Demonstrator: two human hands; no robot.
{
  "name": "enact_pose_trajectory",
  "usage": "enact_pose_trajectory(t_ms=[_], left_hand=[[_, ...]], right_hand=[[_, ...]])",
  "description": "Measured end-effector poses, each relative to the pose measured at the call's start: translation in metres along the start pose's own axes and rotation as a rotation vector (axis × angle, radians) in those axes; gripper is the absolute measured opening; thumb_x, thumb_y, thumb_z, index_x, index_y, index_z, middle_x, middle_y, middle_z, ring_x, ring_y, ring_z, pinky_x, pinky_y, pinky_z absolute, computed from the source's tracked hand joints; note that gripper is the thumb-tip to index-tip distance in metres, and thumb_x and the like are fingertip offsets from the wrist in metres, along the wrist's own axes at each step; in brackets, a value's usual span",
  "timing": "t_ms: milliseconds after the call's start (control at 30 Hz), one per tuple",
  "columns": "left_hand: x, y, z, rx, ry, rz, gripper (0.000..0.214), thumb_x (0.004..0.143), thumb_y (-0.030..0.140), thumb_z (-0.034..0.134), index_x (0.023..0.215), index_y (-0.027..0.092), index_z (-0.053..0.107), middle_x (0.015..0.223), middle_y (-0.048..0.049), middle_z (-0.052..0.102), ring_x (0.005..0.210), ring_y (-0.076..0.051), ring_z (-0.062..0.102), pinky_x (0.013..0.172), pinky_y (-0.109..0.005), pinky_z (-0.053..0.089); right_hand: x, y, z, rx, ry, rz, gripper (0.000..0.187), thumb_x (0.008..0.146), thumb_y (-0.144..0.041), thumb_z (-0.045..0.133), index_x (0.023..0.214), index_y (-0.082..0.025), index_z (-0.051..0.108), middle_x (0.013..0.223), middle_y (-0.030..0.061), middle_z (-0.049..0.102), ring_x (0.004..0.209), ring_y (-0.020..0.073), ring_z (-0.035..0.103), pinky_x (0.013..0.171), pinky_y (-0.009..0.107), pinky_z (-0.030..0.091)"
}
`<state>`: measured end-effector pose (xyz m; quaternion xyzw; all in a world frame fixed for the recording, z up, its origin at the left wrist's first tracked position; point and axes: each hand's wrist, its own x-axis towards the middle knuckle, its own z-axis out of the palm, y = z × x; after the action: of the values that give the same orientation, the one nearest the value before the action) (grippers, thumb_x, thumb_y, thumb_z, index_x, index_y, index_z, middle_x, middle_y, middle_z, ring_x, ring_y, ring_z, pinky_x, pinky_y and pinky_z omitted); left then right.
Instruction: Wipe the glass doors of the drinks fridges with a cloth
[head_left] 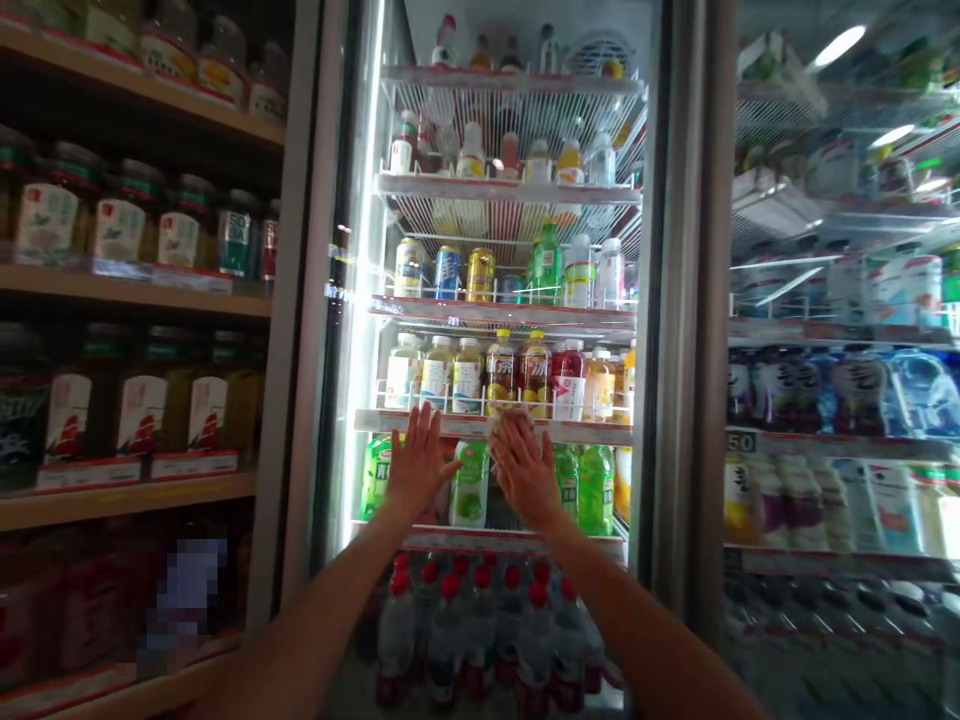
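My left hand is raised palm forward with its fingers spread, in front of the lit drinks cooler. Nothing is in it. To its right, my right hand presses a crumpled pale cloth at the height of a shelf's front edge. Part of the cloth is hidden under the fingers. Behind the hands, green bottles stand on the shelf below that edge. Dark tea bottles with yellow caps stand just above. Faint reflections suggest a glass door between hands and bottles.
Several shelves of cans and bottles fill the cooler, with red-capped bottles at the bottom. A metal door frame separates it from another cooler on the right. Wooden shelves with jars flank the left.
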<state>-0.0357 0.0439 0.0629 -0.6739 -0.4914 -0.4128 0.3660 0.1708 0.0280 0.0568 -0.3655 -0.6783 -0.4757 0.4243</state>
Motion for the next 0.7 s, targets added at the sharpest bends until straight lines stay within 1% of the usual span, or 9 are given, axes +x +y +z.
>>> enact_pose_trajectory(t_ms=[100, 200, 267, 333, 433, 500, 533, 600, 700], left_hand=[[-0.004, -0.005, 0.0, 0.021, -0.014, 0.062, 0.086, 0.079, 0.057, 0.053, 0.143, 0.01, 0.021, 0.149, -0.0179, 0.02, 0.14, -0.032, 0.015, 0.109, -0.055, 0.019], [-0.008, -0.009, 0.0, 0.018, -0.04, 0.079, 0.09, 0.076, 0.056, 0.058, 0.144, 0.011, 0.02, 0.149, -0.0173, 0.021, 0.14, -0.031, 0.014, 0.11, -0.054, 0.018], [-0.009, -0.008, 0.0, 0.006, -0.05, 0.068, 0.089, 0.077, 0.055, 0.057, 0.144, 0.012, 0.019, 0.15, -0.0174, 0.02, 0.14, -0.031, 0.013, 0.11, -0.054, 0.017], [-0.01, -0.006, 0.001, -0.006, -0.05, 0.056, 0.087, 0.078, 0.054, 0.055, 0.144, 0.012, 0.018, 0.15, -0.0175, 0.02, 0.14, -0.031, 0.011, 0.11, -0.055, 0.017], [-0.014, -0.004, 0.004, -0.012, -0.042, 0.034, 0.084, 0.08, 0.052, 0.054, 0.144, 0.012, 0.018, 0.15, -0.0172, 0.02, 0.14, -0.031, 0.011, 0.109, -0.056, 0.019], [-0.017, -0.004, 0.006, -0.004, -0.038, 0.027, 0.084, 0.079, 0.052, 0.056, 0.144, 0.012, 0.02, 0.15, -0.0174, 0.02, 0.14, -0.032, 0.011, 0.109, -0.056, 0.02], [-0.019, -0.004, 0.007, -0.001, -0.04, 0.032, 0.086, 0.077, 0.052, 0.057, 0.143, 0.012, 0.021, 0.15, -0.0178, 0.02, 0.14, -0.033, 0.012, 0.108, -0.057, 0.021], [-0.022, -0.006, 0.008, 0.001, -0.048, 0.048, 0.09, 0.073, 0.054, 0.061, 0.143, 0.011, 0.023, 0.15, -0.0185, 0.019, 0.14, -0.034, 0.012, 0.108, -0.058, 0.021], [-0.024, -0.006, 0.007, -0.009, -0.063, 0.063, 0.093, 0.072, 0.056, 0.061, 0.143, 0.01, 0.023, 0.15, -0.0189, 0.018, 0.14, -0.034, 0.011, 0.108, -0.058, 0.021]], right_hand=[[-0.017, 0.033, -0.009, -0.048, 0.066, 0.084, 0.037, 0.088, -0.027, 0.044, 0.125, -0.027, 0.051, 0.14, 0.0068, 0.044, 0.135, 0.0205, 0.029, 0.112, 0.049, 0.009], [-0.04, 0.084, -0.025, -0.144, 0.194, 0.399, 0.042, 0.09, -0.03, 0.038, 0.131, -0.021, 0.046, 0.14, 0.0134, 0.041, 0.134, 0.0258, 0.031, 0.108, 0.054, 0.015], [-0.045, 0.094, -0.029, -0.157, 0.224, 0.536, 0.045, 0.091, -0.032, 0.035, 0.134, -0.018, 0.042, 0.142, 0.016, 0.038, 0.134, 0.0285, 0.03, 0.106, 0.057, 0.018], [-0.041, 0.078, -0.024, -0.125, 0.198, 0.505, 0.045, 0.091, -0.031, 0.035, 0.134, -0.019, 0.042, 0.142, 0.0156, 0.037, 0.135, 0.0281, 0.028, 0.106, 0.056, 0.019], [-0.025, 0.028, -0.009, -0.059, 0.109, 0.278, 0.042, 0.089, -0.026, 0.039, 0.13, -0.02, 0.046, 0.142, 0.0126, 0.039, 0.137, 0.0245, 0.025, 0.109, 0.05, 0.017], [-0.018, 0.007, -0.003, -0.019, 0.075, 0.142, 0.037, 0.088, -0.024, 0.043, 0.124, -0.022, 0.051, 0.14, 0.0094, 0.043, 0.136, 0.0219, 0.027, 0.111, 0.047, 0.013], [-0.019, 0.005, -0.002, -0.007, 0.073, 0.098, 0.035, 0.087, -0.024, 0.044, 0.121, -0.024, 0.053, 0.139, 0.0077, 0.045, 0.136, 0.0209, 0.029, 0.111, 0.046, 0.012], [-0.03, 0.021, -0.007, -0.028, 0.095, 0.082, 0.033, 0.087, -0.026, 0.046, 0.119, -0.025, 0.054, 0.137, 0.0067, 0.048, 0.134, 0.0201, 0.032, 0.111, 0.045, 0.011], [-0.053, 0.066, -0.02, -0.156, 0.179, 0.281, 0.036, 0.089, -0.028, 0.042, 0.123, -0.021, 0.052, 0.137, 0.0121, 0.047, 0.131, 0.0237, 0.036, 0.109, 0.05, 0.016]])
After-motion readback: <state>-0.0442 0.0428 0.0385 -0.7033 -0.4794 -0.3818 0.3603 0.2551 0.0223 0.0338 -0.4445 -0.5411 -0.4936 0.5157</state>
